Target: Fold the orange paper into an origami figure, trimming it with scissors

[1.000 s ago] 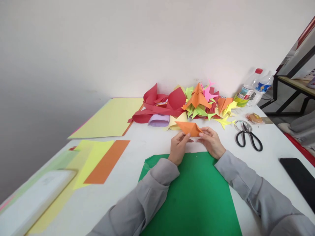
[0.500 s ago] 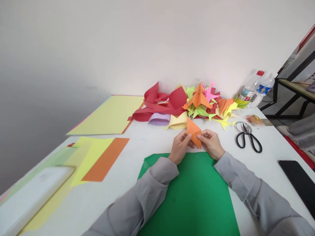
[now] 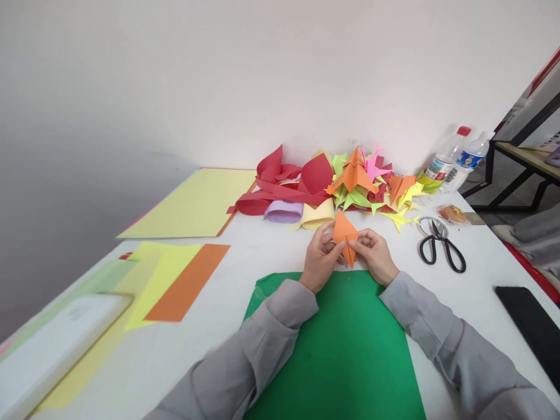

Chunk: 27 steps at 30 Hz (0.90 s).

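Between my two hands is a folded piece of orange paper, diamond-shaped with a slit down its lower middle. My left hand pinches its left side, thumb on the front and fingers behind. On the other side my right hand grips the right edge, thumb near the central slit. Both hands are just above the far edge of a green sheet on the white table. Behind the paper are a cream paper crown and a purple paper band.
Folded paper figures and red paper strips pile against the wall. Black-handled scissors, a black flat object and two bottles are on the right. Coloured sheets and a white slab lie left.
The orange paper has turned a little and now stands as a more even diamond with its middle slit showing. Both hands stay nearly in place, still pinching it.
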{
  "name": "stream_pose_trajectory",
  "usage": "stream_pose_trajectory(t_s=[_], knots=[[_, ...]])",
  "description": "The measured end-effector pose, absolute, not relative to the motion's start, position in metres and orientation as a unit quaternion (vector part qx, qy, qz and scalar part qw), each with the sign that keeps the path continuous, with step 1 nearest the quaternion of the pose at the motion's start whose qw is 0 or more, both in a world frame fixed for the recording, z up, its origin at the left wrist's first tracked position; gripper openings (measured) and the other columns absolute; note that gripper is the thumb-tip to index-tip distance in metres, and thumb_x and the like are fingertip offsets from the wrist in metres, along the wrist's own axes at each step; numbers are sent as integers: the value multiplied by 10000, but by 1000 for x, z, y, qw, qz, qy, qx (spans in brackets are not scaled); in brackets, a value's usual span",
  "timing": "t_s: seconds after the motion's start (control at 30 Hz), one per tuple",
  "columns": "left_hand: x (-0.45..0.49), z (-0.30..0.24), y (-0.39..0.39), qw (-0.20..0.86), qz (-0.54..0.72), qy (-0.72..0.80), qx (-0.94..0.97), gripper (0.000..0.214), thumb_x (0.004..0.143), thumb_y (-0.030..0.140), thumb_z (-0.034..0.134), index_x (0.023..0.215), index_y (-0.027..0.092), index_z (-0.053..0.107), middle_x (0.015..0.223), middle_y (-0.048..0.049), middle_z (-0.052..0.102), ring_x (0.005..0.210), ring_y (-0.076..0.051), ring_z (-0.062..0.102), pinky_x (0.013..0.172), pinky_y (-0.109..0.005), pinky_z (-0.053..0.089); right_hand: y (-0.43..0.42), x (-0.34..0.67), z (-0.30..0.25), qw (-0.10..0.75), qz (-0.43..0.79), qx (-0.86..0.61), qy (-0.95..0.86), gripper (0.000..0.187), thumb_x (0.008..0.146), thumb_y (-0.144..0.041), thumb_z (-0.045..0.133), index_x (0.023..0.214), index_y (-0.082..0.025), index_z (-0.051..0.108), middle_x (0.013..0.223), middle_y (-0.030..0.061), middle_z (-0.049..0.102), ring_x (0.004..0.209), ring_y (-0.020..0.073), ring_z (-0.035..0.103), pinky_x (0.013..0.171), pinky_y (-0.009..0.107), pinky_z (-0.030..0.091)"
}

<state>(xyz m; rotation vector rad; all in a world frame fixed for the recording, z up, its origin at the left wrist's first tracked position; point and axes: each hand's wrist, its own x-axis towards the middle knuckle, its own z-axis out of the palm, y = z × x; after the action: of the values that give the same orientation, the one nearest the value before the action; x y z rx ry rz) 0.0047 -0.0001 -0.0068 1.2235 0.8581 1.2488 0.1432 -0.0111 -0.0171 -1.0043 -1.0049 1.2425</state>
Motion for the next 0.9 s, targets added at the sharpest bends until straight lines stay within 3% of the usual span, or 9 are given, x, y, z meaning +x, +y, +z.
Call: stream_pose_trajectory(t_s=[0.13, 0.33, 0.47, 0.53, 0.7, 0.9], knots=[[5, -11, 1, 542, 521, 382, 538, 419, 701, 319, 672, 1059, 137, 552, 591, 46, 546, 411, -81, 520, 434, -221, 474, -13, 142, -14, 591, 517, -430, -444, 312, 613, -372, 773, 746, -191, 557, 594, -46, 608, 459, 95, 539, 453, 225, 437], [7, -11, 0, 554, 526, 374, 527, 549, 607, 303, 747, 1088, 149, 531, 970, -86, 632, 707, -149, 630, 525, -216, 500, -13, 141, -13, 596, 526, -421, -436, 287, 680, -382, 720, 823, -201, 549, 586, -58, 594, 428, 89, 522, 441, 226, 423], [8, -9, -2, 563, 514, 376, 526, 541, 612, 280, 736, 1091, 141, 527, 867, -67, 647, 732, -168, 644, 554, -221, 506, -13, 141, -11, 606, 525, -411, -434, 457, 659, -339, 741, 1042, -243, 511, 619, -84, 584, 419, 83, 520, 429, 216, 419], [8, -9, -2, 563, 514, 375, 528, 514, 617, 268, 724, 1076, 143, 530, 838, -57, 648, 729, -169, 645, 558, -225, 507, -13, 142, -12, 604, 518, -408, -449, 458, 683, -338, 721, 1089, -251, 529, 660, -72, 587, 444, 82, 532, 439, 218, 426], [6, -12, 0, 560, 512, 374, 533, 427, 623, 242, 695, 1013, 151, 549, 832, -47, 647, 756, -170, 639, 581, -237, 514, -13, 142, -16, 583, 500, -428, -477, 242, 720, -351, 691, 897, -197, 633, 632, -43, 594, 448, 83, 522, 465, 234, 421], [6, -8, -1, 558, 521, 371, 530, 352, 616, 220, 675, 947, 149, 578, 869, -59, 649, 818, -178, 629, 611, -236, 502, -14, 141, -13, 586, 503, -435, -463, 285, 645, -346, 757, 774, -194, 554, 532, -68, 571, 423, 91, 515, 442, 226, 400]])
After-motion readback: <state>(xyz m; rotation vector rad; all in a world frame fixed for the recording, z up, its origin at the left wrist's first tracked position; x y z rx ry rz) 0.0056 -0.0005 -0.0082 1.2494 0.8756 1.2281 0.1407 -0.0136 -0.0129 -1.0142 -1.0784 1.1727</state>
